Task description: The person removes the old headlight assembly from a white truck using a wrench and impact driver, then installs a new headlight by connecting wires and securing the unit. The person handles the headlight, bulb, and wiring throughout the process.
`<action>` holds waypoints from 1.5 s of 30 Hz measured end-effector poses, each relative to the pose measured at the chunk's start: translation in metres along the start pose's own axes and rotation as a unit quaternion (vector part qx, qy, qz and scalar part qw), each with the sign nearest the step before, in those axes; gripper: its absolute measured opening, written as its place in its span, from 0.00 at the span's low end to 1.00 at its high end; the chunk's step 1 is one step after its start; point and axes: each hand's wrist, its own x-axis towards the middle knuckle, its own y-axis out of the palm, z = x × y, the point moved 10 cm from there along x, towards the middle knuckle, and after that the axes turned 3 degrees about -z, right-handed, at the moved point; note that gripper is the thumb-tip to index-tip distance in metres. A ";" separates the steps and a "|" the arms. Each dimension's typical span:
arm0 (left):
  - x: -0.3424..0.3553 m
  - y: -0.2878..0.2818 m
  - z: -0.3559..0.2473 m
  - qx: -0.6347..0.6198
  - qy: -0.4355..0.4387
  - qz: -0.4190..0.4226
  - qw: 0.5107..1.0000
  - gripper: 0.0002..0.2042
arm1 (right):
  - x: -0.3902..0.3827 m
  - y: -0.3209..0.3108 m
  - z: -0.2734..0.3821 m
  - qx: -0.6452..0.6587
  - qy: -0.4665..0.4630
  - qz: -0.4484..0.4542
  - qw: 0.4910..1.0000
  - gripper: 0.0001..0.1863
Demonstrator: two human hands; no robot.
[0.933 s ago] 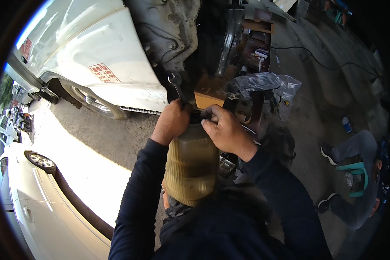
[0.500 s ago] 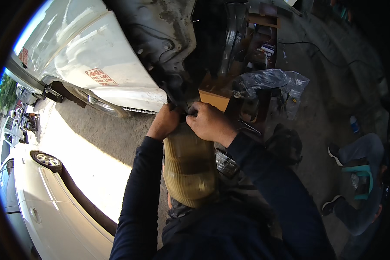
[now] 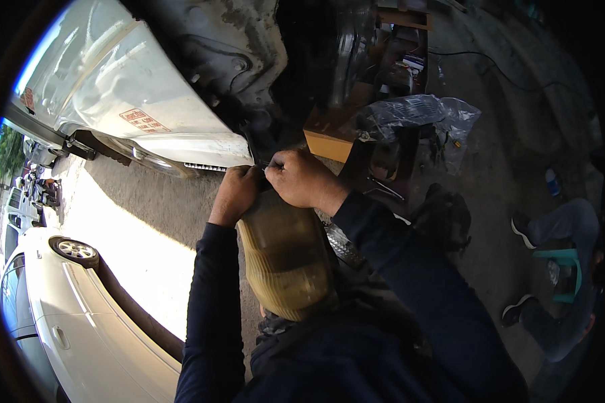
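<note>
Both hands (image 3: 275,185) grip yellowish tank (image 3: 286,258) beside white car (image 3: 134,101).

two hands (image 3: 269,185), two white cars (image 3: 134,101), one tank (image 3: 286,258)

Long dark-navy sleeves (image 3: 212,302) — bare hands

The 2 hands, left hand (image 3: 237,191) and right hand (image 3: 302,178), cover the top of the yellowish ribbed container (image 3: 286,258). Whatever small dark part their fingers pinch is too small to tell. The seated person (image 3: 561,269) is cut off by the picture's right edge.
</note>
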 end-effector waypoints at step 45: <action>-0.006 0.009 0.012 -0.060 -0.125 0.044 0.989 0.19 | -0.078 -0.219 -0.053 0.068 -0.144 -0.151 0.976 0.37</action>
